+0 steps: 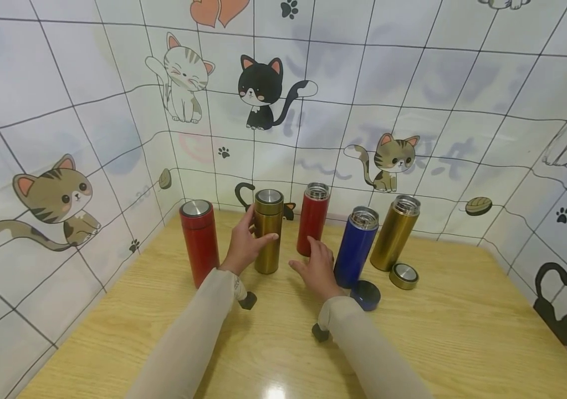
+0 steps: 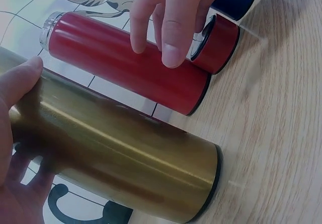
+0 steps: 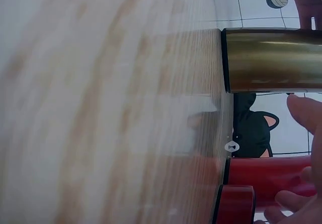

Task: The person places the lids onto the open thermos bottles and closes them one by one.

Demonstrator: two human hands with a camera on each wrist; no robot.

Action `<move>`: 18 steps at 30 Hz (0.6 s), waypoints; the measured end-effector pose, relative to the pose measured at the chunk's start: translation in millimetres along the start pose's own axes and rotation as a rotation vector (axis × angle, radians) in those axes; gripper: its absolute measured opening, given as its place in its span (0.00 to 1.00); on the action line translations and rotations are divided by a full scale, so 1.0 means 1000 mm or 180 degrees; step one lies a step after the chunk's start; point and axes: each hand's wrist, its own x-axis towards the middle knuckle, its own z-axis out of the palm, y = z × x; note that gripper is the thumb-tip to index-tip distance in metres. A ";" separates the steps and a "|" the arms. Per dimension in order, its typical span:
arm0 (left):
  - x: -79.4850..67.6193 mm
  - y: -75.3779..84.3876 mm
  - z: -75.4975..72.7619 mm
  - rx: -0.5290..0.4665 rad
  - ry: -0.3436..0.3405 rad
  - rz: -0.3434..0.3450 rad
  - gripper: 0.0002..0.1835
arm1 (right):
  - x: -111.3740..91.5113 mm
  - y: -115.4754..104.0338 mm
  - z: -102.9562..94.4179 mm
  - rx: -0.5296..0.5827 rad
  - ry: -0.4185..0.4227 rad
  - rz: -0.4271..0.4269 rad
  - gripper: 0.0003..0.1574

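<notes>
My left hand (image 1: 243, 246) holds a capped gold thermos (image 1: 268, 244) that stands upright, thumb across its front and fingers around its far side. To its right stands an uncapped red thermos (image 1: 313, 221) with a bare steel neck. My right hand (image 1: 319, 271) is in front of that one, fingers loosely bent and apart from the thumb, gripping nothing. In the left wrist view, a red lid (image 2: 219, 45) sits on the table beside the red thermos's base, close under the right fingers (image 2: 173, 32). The head view has this lid hidden behind the right hand.
A capped red thermos (image 1: 199, 241) stands at the left. To the right are an uncapped blue thermos (image 1: 355, 249) with its blue lid (image 1: 365, 295) in front, and an uncapped gold thermos (image 1: 394, 235) with its gold lid (image 1: 404, 276). A cat-print wall covering (image 1: 313, 127) rises behind the wooden table (image 1: 463, 332).
</notes>
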 end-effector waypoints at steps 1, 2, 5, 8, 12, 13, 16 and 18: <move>0.000 0.000 0.000 0.0019 0.0016 -0.0006 0.51 | 0.000 0.000 0.000 -0.0006 0.0007 0.0033 0.51; 0.000 0.000 0.001 0.0035 0.0035 -0.0019 0.51 | 0.000 0.000 0.001 -0.0004 0.0012 0.0075 0.51; 0.000 0.002 0.002 0.0099 0.0087 -0.0074 0.51 | 0.001 0.001 0.001 0.0036 0.0024 0.0201 0.52; 0.001 0.002 0.003 0.0157 0.0137 -0.0104 0.51 | 0.002 0.001 0.002 0.0088 0.0027 0.0298 0.53; 0.002 0.002 0.004 0.0246 0.0243 -0.0137 0.51 | 0.004 0.002 0.002 0.0124 0.0069 0.0273 0.50; 0.002 0.002 0.004 0.0262 0.0272 -0.0148 0.51 | 0.004 0.003 0.003 0.0128 0.0084 0.0268 0.49; 0.002 0.002 0.004 0.0300 0.0329 -0.0192 0.51 | 0.006 0.004 0.003 0.0159 0.0135 0.0285 0.46; 0.002 0.002 0.004 0.0315 0.0363 -0.0213 0.51 | 0.007 0.006 0.003 0.0150 0.0150 0.0296 0.45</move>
